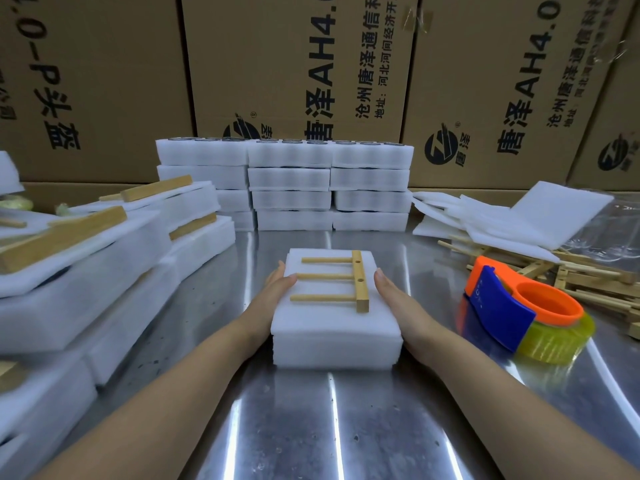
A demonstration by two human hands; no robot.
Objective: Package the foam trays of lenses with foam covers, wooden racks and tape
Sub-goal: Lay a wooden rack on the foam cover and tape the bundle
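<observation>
A white foam tray stack with a foam cover [332, 323] lies in the middle of the steel table. On top of it rests a wooden rack [346, 284], a bar with three pegs pointing left. My left hand [273, 292] presses flat against the stack's left side. My right hand [394, 296] presses against its right side. Both hands hold the stack between them. An orange and blue tape dispenser [512, 306] with yellowish tape lies to the right.
Stacks of lens-filled foam trays [287, 181] stand at the back. Packaged bundles with wooden racks [104, 244] pile up on the left. Loose foam covers [512, 220] and wooden racks [588, 278] lie at the right. Cardboard boxes [298, 64] form the back wall.
</observation>
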